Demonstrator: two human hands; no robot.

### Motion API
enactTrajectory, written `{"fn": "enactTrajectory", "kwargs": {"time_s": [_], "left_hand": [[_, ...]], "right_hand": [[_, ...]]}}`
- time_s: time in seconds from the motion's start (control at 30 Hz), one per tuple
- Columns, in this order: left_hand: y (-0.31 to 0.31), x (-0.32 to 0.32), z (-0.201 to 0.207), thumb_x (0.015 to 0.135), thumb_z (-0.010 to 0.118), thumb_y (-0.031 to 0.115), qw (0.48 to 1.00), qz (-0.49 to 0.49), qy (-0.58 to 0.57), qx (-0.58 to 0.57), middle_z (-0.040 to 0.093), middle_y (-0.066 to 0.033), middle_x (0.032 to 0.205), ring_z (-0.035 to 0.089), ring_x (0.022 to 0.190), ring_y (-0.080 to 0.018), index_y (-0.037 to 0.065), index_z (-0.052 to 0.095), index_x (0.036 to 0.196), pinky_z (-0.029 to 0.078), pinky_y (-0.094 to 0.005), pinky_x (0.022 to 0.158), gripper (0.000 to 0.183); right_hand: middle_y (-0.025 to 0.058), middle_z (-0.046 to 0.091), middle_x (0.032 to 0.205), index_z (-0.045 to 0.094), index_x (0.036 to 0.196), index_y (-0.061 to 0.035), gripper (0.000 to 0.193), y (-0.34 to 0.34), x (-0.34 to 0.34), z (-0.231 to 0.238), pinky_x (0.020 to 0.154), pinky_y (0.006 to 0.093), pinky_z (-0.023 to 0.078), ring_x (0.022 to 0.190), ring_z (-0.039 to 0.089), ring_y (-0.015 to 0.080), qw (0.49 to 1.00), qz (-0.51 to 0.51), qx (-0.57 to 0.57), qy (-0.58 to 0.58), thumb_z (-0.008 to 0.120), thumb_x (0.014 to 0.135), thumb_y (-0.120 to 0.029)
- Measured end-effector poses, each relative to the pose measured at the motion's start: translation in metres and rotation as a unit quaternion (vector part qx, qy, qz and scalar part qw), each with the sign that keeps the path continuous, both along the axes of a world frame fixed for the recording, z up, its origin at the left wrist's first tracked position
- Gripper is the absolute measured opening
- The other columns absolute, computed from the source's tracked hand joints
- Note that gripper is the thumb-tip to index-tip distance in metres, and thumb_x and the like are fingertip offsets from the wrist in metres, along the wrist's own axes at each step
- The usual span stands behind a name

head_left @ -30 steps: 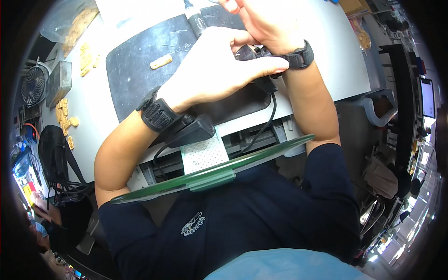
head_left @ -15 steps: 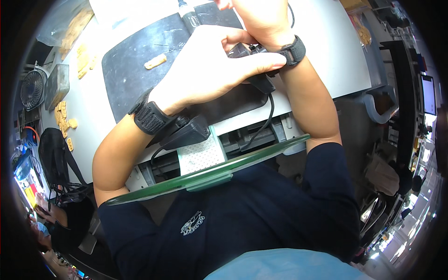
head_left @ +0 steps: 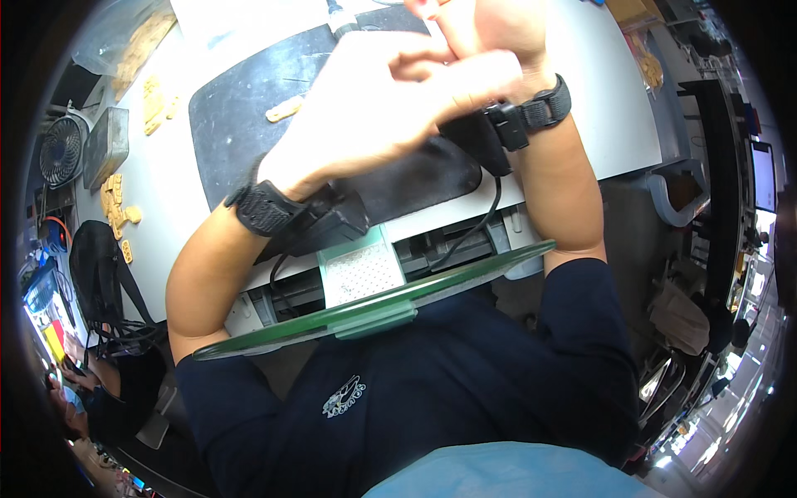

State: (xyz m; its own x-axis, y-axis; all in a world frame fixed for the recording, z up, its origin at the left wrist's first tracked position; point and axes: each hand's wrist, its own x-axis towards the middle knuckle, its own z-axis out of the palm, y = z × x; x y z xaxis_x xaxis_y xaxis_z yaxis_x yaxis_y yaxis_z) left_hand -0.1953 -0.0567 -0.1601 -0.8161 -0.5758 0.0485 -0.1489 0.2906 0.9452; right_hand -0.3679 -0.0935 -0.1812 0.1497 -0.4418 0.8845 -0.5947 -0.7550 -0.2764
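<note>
My left hand (head_left: 378,104) is blurred, its thumb stretched toward my right hand and its fingers curled. It lies over the dark mat (head_left: 249,91), overlapping the base of my right hand (head_left: 502,29). The right palm is turned up, and its fingers are partly hidden and cut off by the upper edge. Nothing shows in either hand. A black strap circles each wrist: the left strap (head_left: 270,207) and the right strap (head_left: 548,105). A small black device (head_left: 506,126) sits at the right wrist, its cable hanging down. A tan piece (head_left: 285,109) lies on the mat beside my left hand.
More tan pieces (head_left: 116,203) lie on the white table at the left, near a fan (head_left: 62,153) and a grey box (head_left: 106,148). A clear bag (head_left: 112,41) is at the far left. A green-edged panel (head_left: 374,295) spans between my arms. Someone sits at the lower left.
My left hand has drawn off the right wrist's strap and device, which now show more plainly. My right hand has shifted slightly right and turned its palm more upward.
</note>
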Motion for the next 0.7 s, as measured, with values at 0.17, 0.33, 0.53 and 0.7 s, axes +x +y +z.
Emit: {"fn": "enactTrajectory", "kwargs": {"time_s": [0.17,0.33,0.53,0.7], "left_hand": [[-0.047,0.035,-0.006,0.101,0.022,0.045,0.986,0.062,0.152,0.039,0.066,-0.0172,0.104,0.064,0.082,-0.0183,-0.005,0.055,0.117,0.049,-0.0258,0.071,0.062],[-0.058,0.042,-0.007,0.101,0.031,0.042,0.981,0.060,0.181,-0.028,0.066,-0.0145,0.100,0.060,0.075,-0.0154,-0.004,0.057,0.114,0.046,-0.0252,0.069,0.054],[-0.074,0.050,-0.014,0.100,0.036,0.039,0.976,-0.006,0.215,0.033,0.064,-0.0138,0.096,0.057,0.074,-0.0142,-0.002,0.056,0.121,0.045,-0.0250,0.067,0.050],[-0.060,0.045,-0.006,0.099,0.043,0.034,0.984,0.011,0.177,-0.010,0.065,-0.0099,0.088,0.056,0.071,-0.0108,-0.001,0.060,0.115,0.044,-0.0236,0.065,0.042]], "right_hand": [[0.0109,0.066,0.085,0.060,0.111,0.0044,0.025,-0.010,-0.006,0.002,0.055,0.0276,0.051,0.059,0.062,0.0190,0.998,0.050,0.019,-0.020,0.058,0.089,-0.008],[0.0108,0.066,0.086,0.060,0.111,0.0043,0.026,-0.011,-0.008,0.003,0.055,0.0282,0.051,0.060,0.062,0.0193,0.995,0.089,0.039,-0.037,0.058,0.089,-0.008],[0.0106,0.067,0.088,0.061,0.112,0.0042,0.026,0.029,0.020,0.018,0.055,0.0288,0.051,0.061,0.063,0.0197,0.985,0.148,0.064,-0.058,0.058,0.089,-0.008],[0.0105,0.067,0.089,0.061,0.112,0.0041,0.026,0.012,0.015,0.015,0.055,0.0294,0.051,0.062,0.063,0.0200,0.975,0.192,0.087,-0.071,0.058,0.088,-0.008]]}}
